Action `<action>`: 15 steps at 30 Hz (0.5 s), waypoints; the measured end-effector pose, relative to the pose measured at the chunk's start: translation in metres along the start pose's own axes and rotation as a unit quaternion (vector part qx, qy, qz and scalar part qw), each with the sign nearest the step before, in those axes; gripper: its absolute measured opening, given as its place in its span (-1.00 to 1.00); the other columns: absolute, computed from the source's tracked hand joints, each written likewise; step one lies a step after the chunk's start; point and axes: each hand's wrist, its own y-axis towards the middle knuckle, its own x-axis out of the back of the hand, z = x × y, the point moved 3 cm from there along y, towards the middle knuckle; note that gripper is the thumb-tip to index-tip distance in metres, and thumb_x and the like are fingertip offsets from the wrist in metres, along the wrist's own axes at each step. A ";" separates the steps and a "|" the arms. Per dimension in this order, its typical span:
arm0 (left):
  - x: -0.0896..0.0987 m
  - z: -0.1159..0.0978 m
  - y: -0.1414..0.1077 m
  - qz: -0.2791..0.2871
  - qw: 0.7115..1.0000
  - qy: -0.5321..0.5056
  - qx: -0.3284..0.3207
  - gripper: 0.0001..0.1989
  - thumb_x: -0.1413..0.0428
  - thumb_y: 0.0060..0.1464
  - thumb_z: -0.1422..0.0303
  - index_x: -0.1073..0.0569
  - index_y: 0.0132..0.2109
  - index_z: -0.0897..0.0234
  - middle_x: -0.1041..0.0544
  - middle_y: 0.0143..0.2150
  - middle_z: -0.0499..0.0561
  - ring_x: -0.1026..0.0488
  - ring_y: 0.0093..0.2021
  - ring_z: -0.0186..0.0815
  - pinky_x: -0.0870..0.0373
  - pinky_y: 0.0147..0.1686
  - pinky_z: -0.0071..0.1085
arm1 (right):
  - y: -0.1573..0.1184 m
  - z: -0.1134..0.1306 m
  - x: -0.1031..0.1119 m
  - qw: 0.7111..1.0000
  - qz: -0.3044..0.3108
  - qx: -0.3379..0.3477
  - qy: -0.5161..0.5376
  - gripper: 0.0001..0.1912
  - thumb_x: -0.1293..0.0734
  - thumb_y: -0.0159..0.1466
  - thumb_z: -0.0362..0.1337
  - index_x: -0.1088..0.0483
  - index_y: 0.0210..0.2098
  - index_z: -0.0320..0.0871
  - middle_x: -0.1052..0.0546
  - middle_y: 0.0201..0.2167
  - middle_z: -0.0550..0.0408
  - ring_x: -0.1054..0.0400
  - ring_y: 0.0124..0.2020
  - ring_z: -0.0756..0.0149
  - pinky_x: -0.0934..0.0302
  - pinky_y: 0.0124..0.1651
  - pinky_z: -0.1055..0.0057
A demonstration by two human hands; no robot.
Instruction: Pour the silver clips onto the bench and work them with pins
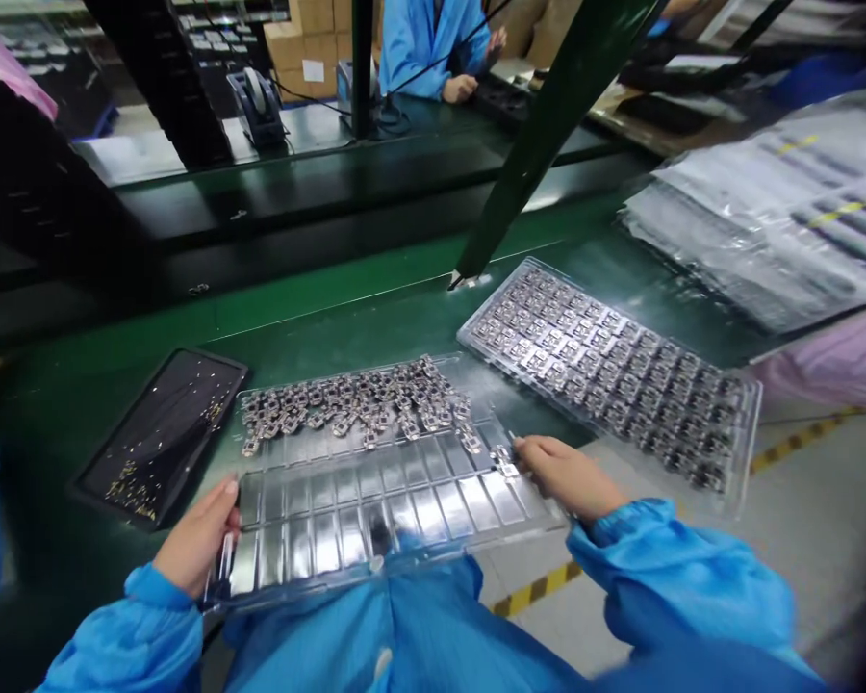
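A clear plastic tray (433,496) with rows of long compartments lies at the table's front edge. My left hand (200,534) grips its left end, fingers closed on the rim. At the right end, my right hand (567,474) pinches the tray's edge, close to a small metal part (505,462). Many small metal parts (361,399) are heaped behind the front compartments, on clear plastic. On the right, another clear tray (747,433) holds metal parts in neat rows. A black tray (163,433) with tiny gold-coloured pieces sits to the left.
Plastic-wrapped sheets (772,212) are stacked at the back right. A green post (523,144) slants up from the green table (332,327). A person in blue (419,48) is across the table. A tape dispenser (256,106) and boxes stand behind. Sleeves of others show at both sides.
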 end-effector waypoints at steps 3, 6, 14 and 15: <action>0.010 0.007 0.005 -0.009 0.999 -0.045 0.018 -0.31 -0.12 -0.34 -0.06 -0.27 -0.06 0.24 -0.17 -0.66 -0.23 -0.12 -0.67 -0.52 -0.02 -0.67 -0.59 | 0.007 0.010 -0.013 0.999 0.002 0.040 -0.015 -0.63 -0.05 0.13 -0.04 -0.30 -0.51 -0.13 -0.41 -0.55 0.15 -0.26 -0.48 0.33 -0.09 -0.42 0.46; 0.013 0.005 0.010 -0.021 0.997 -0.069 0.026 -0.47 -0.10 -0.19 0.06 -0.28 -0.07 0.23 -0.17 -0.64 -0.22 -0.11 -0.67 -0.54 -0.03 -0.66 -0.61 | 0.016 0.018 -0.020 0.998 -0.014 0.057 -0.027 -0.63 -0.04 0.15 -0.04 -0.32 -0.48 -0.13 -0.41 -0.53 0.13 -0.27 -0.41 0.29 -0.08 -0.36 0.46; 0.016 -0.003 0.011 -0.058 0.997 -0.057 0.015 -0.43 -0.01 -0.02 0.18 -0.11 0.14 0.18 -0.21 -0.63 -0.20 -0.16 -0.67 -0.52 -0.10 -0.65 -0.59 | 0.022 0.030 -0.021 0.998 -0.016 0.056 -0.004 -0.61 -0.04 0.14 -0.02 -0.32 -0.47 -0.15 -0.36 -0.60 0.14 -0.25 -0.52 0.34 -0.07 -0.47 0.49; 0.015 -0.003 0.010 -0.050 0.998 -0.047 0.010 -0.39 -0.02 -0.04 0.15 -0.08 0.16 0.18 -0.21 -0.63 -0.20 -0.16 -0.67 -0.51 -0.09 -0.67 -0.59 | 0.021 0.031 -0.018 0.998 -0.021 0.051 -0.004 -0.61 -0.04 0.14 -0.02 -0.33 -0.49 -0.15 -0.36 -0.61 0.15 -0.25 -0.54 0.35 -0.07 -0.49 0.49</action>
